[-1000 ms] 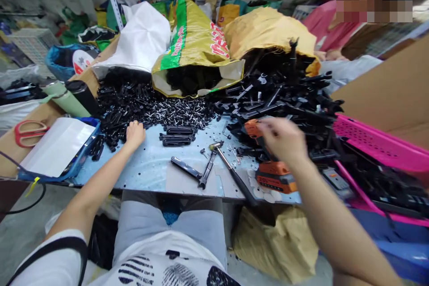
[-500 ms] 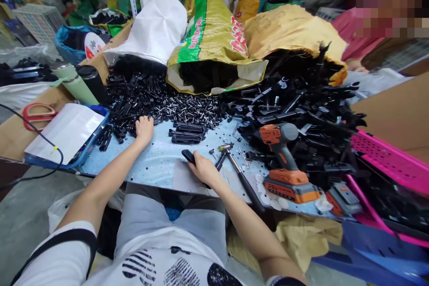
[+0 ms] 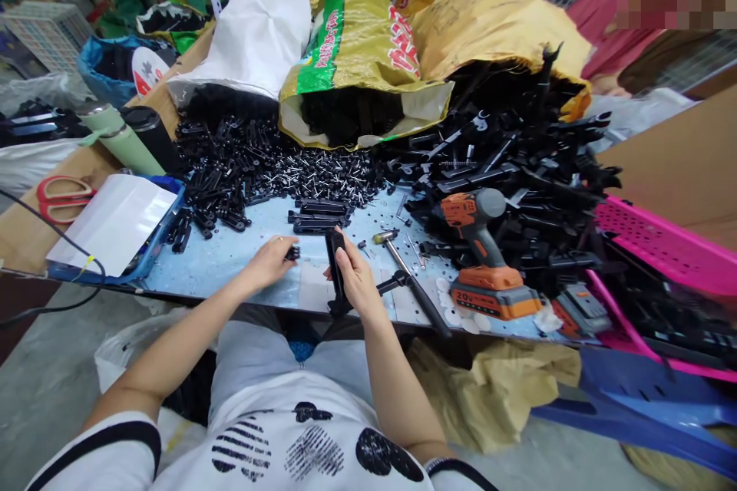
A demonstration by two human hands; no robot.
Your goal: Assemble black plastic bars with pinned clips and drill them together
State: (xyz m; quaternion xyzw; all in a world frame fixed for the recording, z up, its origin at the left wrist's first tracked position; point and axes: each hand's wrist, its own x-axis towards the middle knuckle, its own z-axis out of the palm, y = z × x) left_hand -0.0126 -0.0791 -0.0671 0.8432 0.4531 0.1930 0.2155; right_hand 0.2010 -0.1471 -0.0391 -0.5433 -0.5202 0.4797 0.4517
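My right hand [image 3: 355, 280] grips a long black plastic bar [image 3: 335, 261] and holds it upright near the table's front edge. My left hand [image 3: 268, 262] pinches a small black plastic piece [image 3: 292, 252] just left of the bar. Both hands hover over the light blue table top [image 3: 230, 257]. Two stacked black bars [image 3: 318, 216] lie just beyond the hands. A hammer [image 3: 403, 272] lies to the right of my right hand.
An orange cordless drill [image 3: 480, 257] stands on the table at right. Heaps of black plastic parts [image 3: 507, 169] and small screws [image 3: 322, 180] spill from open sacks [image 3: 357, 54] behind. Bottles [image 3: 123, 142], a blue tray [image 3: 115, 226] and red scissors [image 3: 57, 192] sit left. A pink crate [image 3: 662, 245] is at right.
My right hand left the drill, picked up the long black bar from the table and stood it upright. My left hand came back from the parts heap with a small piece.
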